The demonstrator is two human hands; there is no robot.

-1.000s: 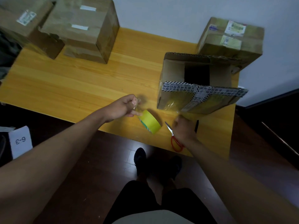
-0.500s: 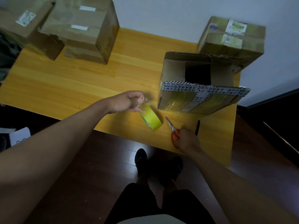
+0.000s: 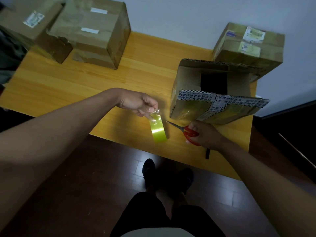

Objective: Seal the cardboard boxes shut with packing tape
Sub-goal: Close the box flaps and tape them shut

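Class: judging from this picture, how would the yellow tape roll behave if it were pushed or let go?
The tape roll looks round and stands on edge, so it would probably roll. It hangs from the left hand by its loose end, so it is likely light.

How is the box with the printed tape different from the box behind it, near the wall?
The box with printed tape is open, its flaps apart over a dark gap; the box by the wall is closed. The first carries black-and-white printed tape; the second carries paper labels. Both are brown cardboard on the yellow table.
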